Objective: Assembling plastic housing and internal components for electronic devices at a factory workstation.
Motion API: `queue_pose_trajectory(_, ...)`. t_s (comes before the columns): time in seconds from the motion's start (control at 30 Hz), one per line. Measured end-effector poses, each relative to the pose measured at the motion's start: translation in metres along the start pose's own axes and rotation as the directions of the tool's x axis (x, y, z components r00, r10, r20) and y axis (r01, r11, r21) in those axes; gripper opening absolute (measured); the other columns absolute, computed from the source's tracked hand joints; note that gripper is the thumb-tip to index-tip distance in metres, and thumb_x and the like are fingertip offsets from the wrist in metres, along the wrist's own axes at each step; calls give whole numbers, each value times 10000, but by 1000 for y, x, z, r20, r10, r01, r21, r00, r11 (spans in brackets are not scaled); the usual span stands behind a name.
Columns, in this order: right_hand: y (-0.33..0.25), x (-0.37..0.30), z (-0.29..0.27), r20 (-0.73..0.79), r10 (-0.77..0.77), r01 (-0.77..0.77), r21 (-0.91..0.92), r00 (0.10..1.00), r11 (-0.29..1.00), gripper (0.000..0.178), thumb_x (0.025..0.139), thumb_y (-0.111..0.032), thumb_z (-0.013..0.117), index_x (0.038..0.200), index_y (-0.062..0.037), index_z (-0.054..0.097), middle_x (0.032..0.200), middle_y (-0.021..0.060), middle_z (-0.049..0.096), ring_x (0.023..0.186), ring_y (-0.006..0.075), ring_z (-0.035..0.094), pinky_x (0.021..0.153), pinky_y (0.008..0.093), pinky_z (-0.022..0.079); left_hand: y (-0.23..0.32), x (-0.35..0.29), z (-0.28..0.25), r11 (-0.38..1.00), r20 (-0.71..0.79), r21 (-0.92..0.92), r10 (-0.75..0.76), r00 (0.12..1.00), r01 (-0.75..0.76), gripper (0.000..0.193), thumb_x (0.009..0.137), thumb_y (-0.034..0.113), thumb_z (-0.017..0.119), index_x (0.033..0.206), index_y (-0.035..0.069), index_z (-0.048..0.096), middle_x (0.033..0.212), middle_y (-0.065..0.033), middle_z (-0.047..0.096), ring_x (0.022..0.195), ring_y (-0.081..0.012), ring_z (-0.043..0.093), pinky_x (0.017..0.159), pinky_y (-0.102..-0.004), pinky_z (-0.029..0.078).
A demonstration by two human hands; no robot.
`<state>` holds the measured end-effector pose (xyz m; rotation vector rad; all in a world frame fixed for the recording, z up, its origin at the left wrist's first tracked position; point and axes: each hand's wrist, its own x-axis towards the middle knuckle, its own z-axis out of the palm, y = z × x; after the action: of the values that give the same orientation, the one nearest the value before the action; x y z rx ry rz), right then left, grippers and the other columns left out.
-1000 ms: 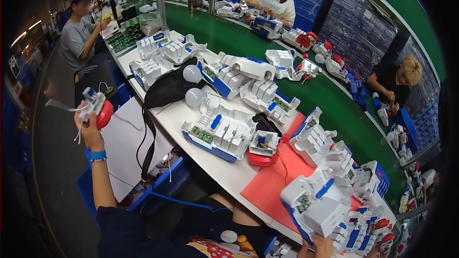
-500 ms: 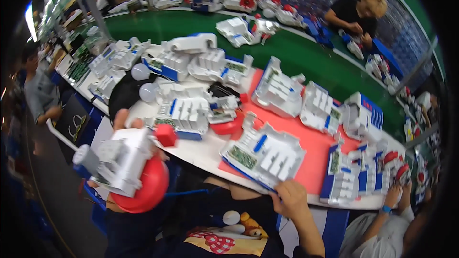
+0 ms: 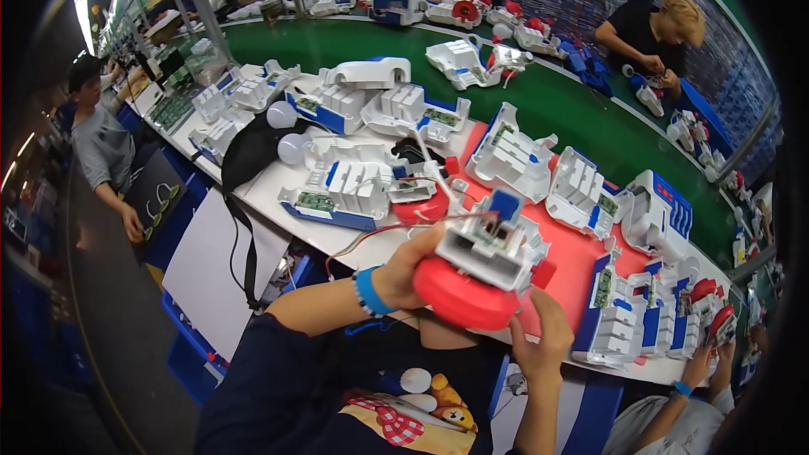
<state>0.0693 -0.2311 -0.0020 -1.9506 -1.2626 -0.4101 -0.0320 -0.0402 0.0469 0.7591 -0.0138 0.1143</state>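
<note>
Fig. The unit [image 3: 482, 258], white with a red dome [image 3: 462, 297], is held before the torso, above the near edge of the table [image 3: 265, 188]. Its left side is gripped by the left hand [image 3: 406, 274]; the right hand [image 3: 546, 339], fingers bent, is placed beside the dome's right edge, and whether anything is pinched there cannot be told. The unit could be dropped if the rounded dome slipped from what may be a 1-handed hold. The wires [image 3: 383, 228], seemingly run from it leftward, could be snagged or strained if it were turned. Compared with 0.5 s earlier, the unit has been carried rightward, and the right hand has been brought to it from a shell on the pink mat [image 3: 558, 246].
</note>
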Motion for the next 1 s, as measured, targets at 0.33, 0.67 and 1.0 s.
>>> queue_pose_trajectory(0.33,-22,19,-72,-210,394,-210,579,895,788,756,723,-472,546,1187,68,292,1173,237,387,853,270,554,597,285,505,14,32,33,987,249,112,-138,959,113,575,797,144,519,1269,30,209,1046,-97,504,953,-150,495,846,-275,380)
queue_pose_trajectory(0.67,4,37,-87,336,-57,-228,745,940,626,752,458,-221,804,1106,-32,473,1168,112,453,1102,227,406,896,336,336,-16,51,63,672,157,735,-295,943,88,849,732,269,578,1322,76,0,1209,-135,334,1117,-228,351,933,-330,254)
queue_pose_trajectory(1.0,11,-11,-124,267,145,-304,838,953,452,863,472,-180,777,1210,-34,355,1296,155,276,1189,249,300,879,391,359,-46,41,99,703,380,656,8,925,-275,943,664,107,651,1293,25,-46,1214,-194,295,822,-214,571,687,-286,457)
